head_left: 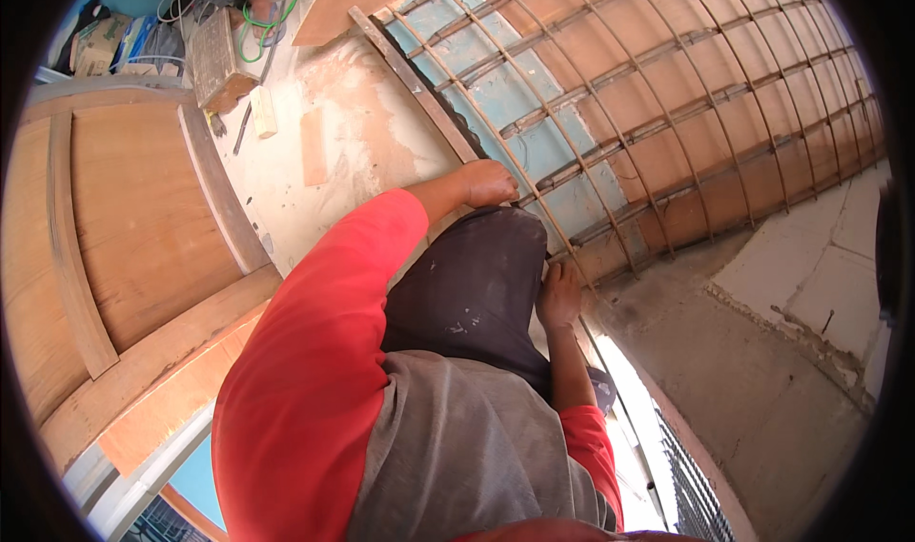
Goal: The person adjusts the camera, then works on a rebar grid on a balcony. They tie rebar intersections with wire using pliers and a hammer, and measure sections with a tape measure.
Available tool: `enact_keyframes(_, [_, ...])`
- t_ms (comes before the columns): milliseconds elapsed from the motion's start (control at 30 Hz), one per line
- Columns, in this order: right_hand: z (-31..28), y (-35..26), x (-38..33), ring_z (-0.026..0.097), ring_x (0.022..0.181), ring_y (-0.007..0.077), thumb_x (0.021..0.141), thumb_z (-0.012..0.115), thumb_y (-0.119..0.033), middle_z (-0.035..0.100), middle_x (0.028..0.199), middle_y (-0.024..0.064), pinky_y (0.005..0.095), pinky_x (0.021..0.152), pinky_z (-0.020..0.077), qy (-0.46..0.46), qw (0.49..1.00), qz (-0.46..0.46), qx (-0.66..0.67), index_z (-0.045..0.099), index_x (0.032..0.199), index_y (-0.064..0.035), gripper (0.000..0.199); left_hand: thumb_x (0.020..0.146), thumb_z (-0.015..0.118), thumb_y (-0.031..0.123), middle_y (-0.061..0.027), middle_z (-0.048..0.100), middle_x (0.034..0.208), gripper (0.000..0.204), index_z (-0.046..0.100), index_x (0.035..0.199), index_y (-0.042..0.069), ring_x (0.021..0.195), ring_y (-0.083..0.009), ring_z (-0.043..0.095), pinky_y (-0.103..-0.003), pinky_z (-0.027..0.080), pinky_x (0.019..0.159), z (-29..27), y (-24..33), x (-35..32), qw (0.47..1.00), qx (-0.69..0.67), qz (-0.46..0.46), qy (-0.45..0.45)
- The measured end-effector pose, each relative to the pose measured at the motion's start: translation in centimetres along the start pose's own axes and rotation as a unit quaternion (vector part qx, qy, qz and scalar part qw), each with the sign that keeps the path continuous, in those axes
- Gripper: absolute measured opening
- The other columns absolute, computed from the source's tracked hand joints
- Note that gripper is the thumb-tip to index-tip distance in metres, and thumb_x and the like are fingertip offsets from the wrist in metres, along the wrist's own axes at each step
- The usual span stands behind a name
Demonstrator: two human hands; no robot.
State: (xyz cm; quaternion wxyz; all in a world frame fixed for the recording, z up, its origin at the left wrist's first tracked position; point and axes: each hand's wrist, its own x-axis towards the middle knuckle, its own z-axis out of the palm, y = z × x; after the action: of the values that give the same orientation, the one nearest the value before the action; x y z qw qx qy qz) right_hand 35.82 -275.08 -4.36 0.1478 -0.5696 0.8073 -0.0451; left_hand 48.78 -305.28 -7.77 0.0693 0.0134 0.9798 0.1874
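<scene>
Fingers [506, 189] of both hands [560, 297] sit beside metal bars [671, 118].

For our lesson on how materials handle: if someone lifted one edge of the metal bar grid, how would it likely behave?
The metal bar grid would probably flex rather than flop, as its bars look slim but rod-like. It may be light for its area, given the wide open gaps. It seems unlikely to roll, since it spreads broadly.
</scene>
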Motion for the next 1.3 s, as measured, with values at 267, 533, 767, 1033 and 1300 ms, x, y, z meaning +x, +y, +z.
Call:
enact_keyframes(267, [0.5, 1.2, 0.9, 0.061, 0.099, 0.0328, 0.086, 0.073, -0.035, 0.060, 0.101, 0.0138, 0.0462, 0.082, 0.0512, 0.044, 0.999, 0.007, 0.013, 0.058, 0.104, -0.0069, 0.036, 0.080, 0.061, 0.015, -0.0132, 0.063, 0.096, 0.021, 0.066, 0.100, 0.009, 0.100, -0.0362, 0.062, -0.046, 0.049, 0.087, -1.3, 0.0, -0.4, 0.990, -0.068, 0.044, 0.113])
enact_keyframes(533, [0.4, 2.0, 0.1, 0.060, 0.112, 0.0301, 0.088, 0.064, -0.024, 0.060, 0.110, 0.0122, 0.0422, 0.092, 0.0510, 0.039, 0.997, 0.041, 0.056, 0.058, 0.116, -0.0069, 0.033, 0.084, 0.064, 0.014, -0.0133, 0.052, 0.140, 0.055, 0.052, 0.137, 0.010, 0.132, -0.0317, 0.049, -0.046, 0.036, 0.115, -3.5, 2.3, 1.7, 0.992, 0.041, -0.012, 0.117])
enact_keyframes(767, [0.9, 1.8, 0.0, 0.053, 0.126, 0.0335, 0.083, 0.069, -0.026, 0.057, 0.133, 0.0156, 0.0436, 0.109, 0.0409, 0.084, 0.994, 0.042, 0.061, 0.052, 0.135, -0.0030, 0.058, 0.089, 0.065, 0.015, -0.0075, 0.034, 0.162, 0.073, 0.035, 0.155, 0.012, 0.152, -0.0268, 0.028, -0.050, 0.020, 0.127, -3.5, 2.8, 2.2, 0.998, 0.037, -0.026, 0.038])
enact_keyframes(1033, [0.2, 0.7, 0.5, 0.051, 0.126, 0.0342, 0.080, 0.080, -0.034, 0.053, 0.136, 0.0160, 0.0480, 0.108, 0.0389, 0.060, 0.996, 0.068, 0.016, 0.045, 0.145, -0.0037, 0.080, 0.084, 0.077, 0.042, -0.0166, 0.041, 0.153, 0.083, 0.041, 0.153, 0.011, 0.143, -0.0328, 0.039, -0.048, 0.032, 0.119, -8.7, -1.5, -4.6, 0.963, 0.038, -0.168, 0.208])
enact_keyframes(1300, [-0.3, 0.0, 0.8, 0.051, 0.126, 0.0353, 0.083, 0.077, -0.032, 0.054, 0.135, 0.0177, 0.0482, 0.108, 0.0376, 0.052, 0.998, 0.038, 0.025, 0.048, 0.139, -0.0028, 0.069, 0.085, 0.073, 0.052, -0.0230, 0.060, 0.127, 0.078, 0.055, 0.140, -0.001, 0.118, -0.0401, 0.058, -0.042, 0.048, 0.102, -11.7, -17.8, -19.9, 0.718, -0.093, -0.664, 0.188])
